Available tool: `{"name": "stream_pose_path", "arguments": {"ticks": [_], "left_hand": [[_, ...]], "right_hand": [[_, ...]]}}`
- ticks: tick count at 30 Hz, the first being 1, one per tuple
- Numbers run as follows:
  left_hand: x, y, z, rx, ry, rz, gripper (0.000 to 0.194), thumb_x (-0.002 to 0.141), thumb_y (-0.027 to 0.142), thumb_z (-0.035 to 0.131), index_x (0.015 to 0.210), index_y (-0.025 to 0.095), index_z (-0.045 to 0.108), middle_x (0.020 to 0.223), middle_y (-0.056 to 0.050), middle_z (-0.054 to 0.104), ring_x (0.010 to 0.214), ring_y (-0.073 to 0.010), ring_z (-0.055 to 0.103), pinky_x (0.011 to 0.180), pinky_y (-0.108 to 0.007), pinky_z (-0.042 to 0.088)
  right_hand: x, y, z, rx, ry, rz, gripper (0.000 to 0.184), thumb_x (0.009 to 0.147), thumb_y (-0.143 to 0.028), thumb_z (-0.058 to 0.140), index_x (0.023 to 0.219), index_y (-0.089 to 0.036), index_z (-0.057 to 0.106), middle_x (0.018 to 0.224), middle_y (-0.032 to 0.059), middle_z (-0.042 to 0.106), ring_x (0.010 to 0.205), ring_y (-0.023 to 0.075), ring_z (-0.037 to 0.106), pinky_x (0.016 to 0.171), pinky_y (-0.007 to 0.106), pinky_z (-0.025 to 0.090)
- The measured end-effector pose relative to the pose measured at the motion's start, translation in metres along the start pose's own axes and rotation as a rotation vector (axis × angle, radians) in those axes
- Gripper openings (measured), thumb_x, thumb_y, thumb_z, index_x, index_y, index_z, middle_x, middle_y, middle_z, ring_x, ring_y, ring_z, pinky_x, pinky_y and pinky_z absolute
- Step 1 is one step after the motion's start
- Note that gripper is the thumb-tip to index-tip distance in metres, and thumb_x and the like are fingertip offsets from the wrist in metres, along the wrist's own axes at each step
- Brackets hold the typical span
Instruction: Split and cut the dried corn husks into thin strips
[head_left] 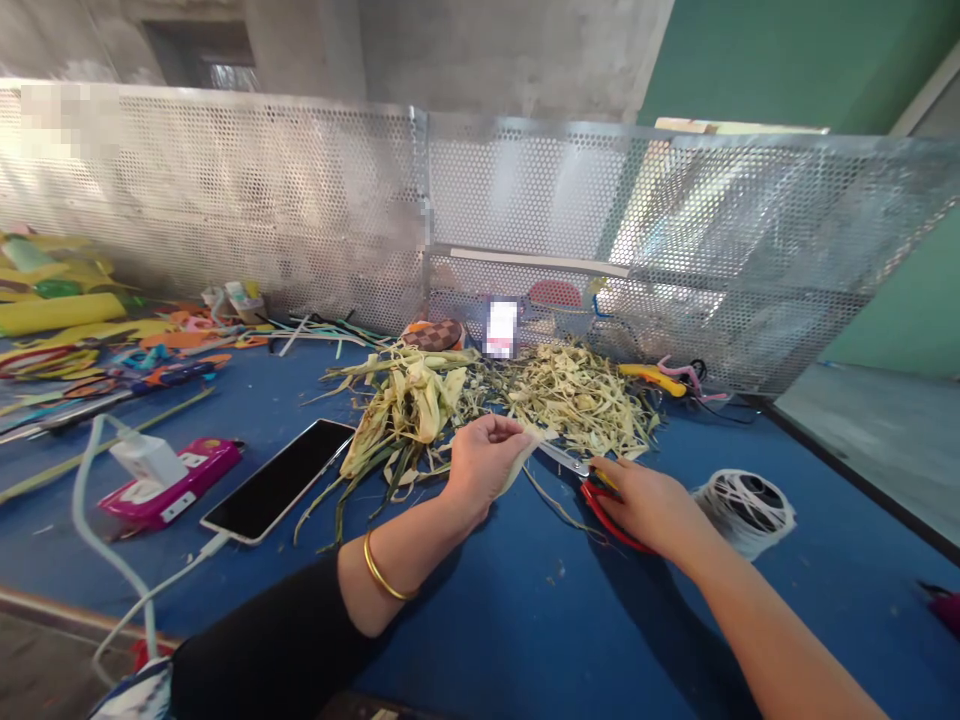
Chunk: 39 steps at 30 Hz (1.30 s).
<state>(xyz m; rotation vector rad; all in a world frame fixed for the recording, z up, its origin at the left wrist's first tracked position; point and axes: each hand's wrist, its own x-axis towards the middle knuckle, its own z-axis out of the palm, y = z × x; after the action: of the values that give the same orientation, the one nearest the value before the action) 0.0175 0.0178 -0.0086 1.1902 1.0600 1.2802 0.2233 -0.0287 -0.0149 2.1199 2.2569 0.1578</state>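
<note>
In my left hand (484, 465), thumb and fingers pinch a pale strip of dried corn husk (519, 462). My right hand (649, 505) grips red-handled scissors (592, 492), whose metal blades point left toward the husk strip; whether they touch it I cannot tell. Behind my left hand lies a bundle of whole dried husks (409, 410) with long stringy ends. Just beyond both hands is a heap of cut husk pieces (581, 395). A thin loose strand (555, 500) lies on the blue table below the blades.
A white spool of cord (750, 510) stands right of my right hand. On the left are a phone (281, 480) on a cable and a magenta power strip (176, 485) with a white charger. Colourful scraps (150, 350) cover the far left. A perforated metal screen (300, 210) borders the back.
</note>
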Motion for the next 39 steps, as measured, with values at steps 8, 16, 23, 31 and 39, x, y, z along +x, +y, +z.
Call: {"name": "stream_pose_path", "arguments": {"ticks": [8, 16, 23, 31, 39], "left_hand": [[-0.011, -0.004, 0.01, -0.047, -0.091, 0.019, 0.017, 0.061, 0.028, 0.07, 0.062, 0.015, 0.061, 0.059, 0.0, 0.061, 0.054, -0.0085, 0.052, 0.053, -0.02, 0.04], [-0.004, -0.002, 0.004, -0.116, -0.088, 0.009, 0.019, 0.064, 0.033, 0.067, 0.066, 0.015, 0.06, 0.059, 0.001, 0.06, 0.052, -0.0089, 0.051, 0.052, -0.02, 0.041], [0.002, -0.006, 0.003, -0.018, -0.086, 0.108, 0.02, 0.071, 0.035, 0.06, 0.066, 0.016, 0.059, 0.053, 0.004, 0.053, 0.047, -0.0074, 0.044, 0.045, -0.019, 0.035], [-0.01, 0.001, 0.006, -0.093, -0.299, -0.116, 0.034, 0.064, 0.048, 0.068, 0.066, 0.016, 0.056, 0.055, 0.002, 0.056, 0.048, -0.0082, 0.05, 0.045, -0.019, 0.039], [-0.009, -0.001, 0.003, 0.069, -0.459, -0.16, 0.023, 0.055, 0.029, 0.075, 0.053, 0.015, 0.057, 0.045, 0.003, 0.053, 0.041, -0.005, 0.04, 0.043, -0.018, 0.029]], "right_hand": [[0.003, -0.038, -0.014, 1.025, 0.219, -0.018, 0.03, 0.074, -0.042, 0.062, 0.095, -0.021, 0.062, 0.089, 0.0054, 0.068, 0.085, 0.0219, 0.063, 0.076, 0.033, 0.047], [0.026, -0.086, -0.021, 1.64, 0.101, 0.115, 0.038, 0.055, -0.048, 0.077, 0.06, -0.018, 0.053, 0.054, -0.0038, 0.057, 0.055, 0.013, 0.054, 0.059, 0.027, 0.045], [0.022, -0.078, -0.015, 1.622, 0.206, 0.072, 0.036, 0.062, -0.049, 0.073, 0.064, -0.019, 0.054, 0.056, -0.0037, 0.056, 0.055, 0.013, 0.053, 0.057, 0.027, 0.045], [0.013, -0.067, -0.019, 1.541, 0.273, 0.079, 0.027, 0.068, -0.044, 0.067, 0.064, -0.02, 0.054, 0.051, -0.004, 0.053, 0.051, 0.0123, 0.048, 0.052, 0.025, 0.039], [0.018, -0.057, -0.018, 1.552, 0.467, 0.139, 0.022, 0.069, -0.039, 0.063, 0.063, -0.02, 0.053, 0.048, -0.0047, 0.052, 0.048, 0.0109, 0.045, 0.051, 0.024, 0.038]]}}
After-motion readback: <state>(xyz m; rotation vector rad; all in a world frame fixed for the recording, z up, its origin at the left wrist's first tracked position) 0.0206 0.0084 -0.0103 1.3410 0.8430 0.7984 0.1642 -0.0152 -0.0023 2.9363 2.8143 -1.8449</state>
